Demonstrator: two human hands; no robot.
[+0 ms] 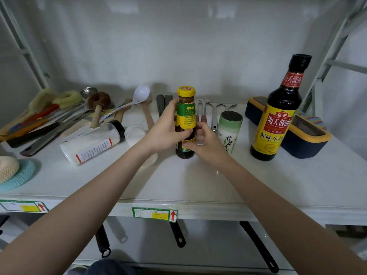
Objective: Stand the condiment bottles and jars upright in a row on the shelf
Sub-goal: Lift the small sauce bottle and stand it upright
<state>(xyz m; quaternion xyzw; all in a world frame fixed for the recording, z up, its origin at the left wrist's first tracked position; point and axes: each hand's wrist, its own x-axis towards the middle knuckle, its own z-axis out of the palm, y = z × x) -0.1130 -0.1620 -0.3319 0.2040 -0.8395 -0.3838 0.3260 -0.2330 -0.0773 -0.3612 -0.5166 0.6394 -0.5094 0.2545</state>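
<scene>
A small brown sauce bottle with a yellow cap stands upright on the white shelf, near its middle. My left hand wraps its left side and my right hand grips its lower right. Right of it stands a green-topped white salt canister, partly behind my right hand. Further right a tall soy sauce bottle stands upright. On the left a clear jar of white powder with a black lid lies on its side.
Brushes, ladles and other utensils are piled at the back left. A white spoon and metal tools lie along the back. A dark blue tray with a yellow rim sits at the right. A teal mat is at the left edge.
</scene>
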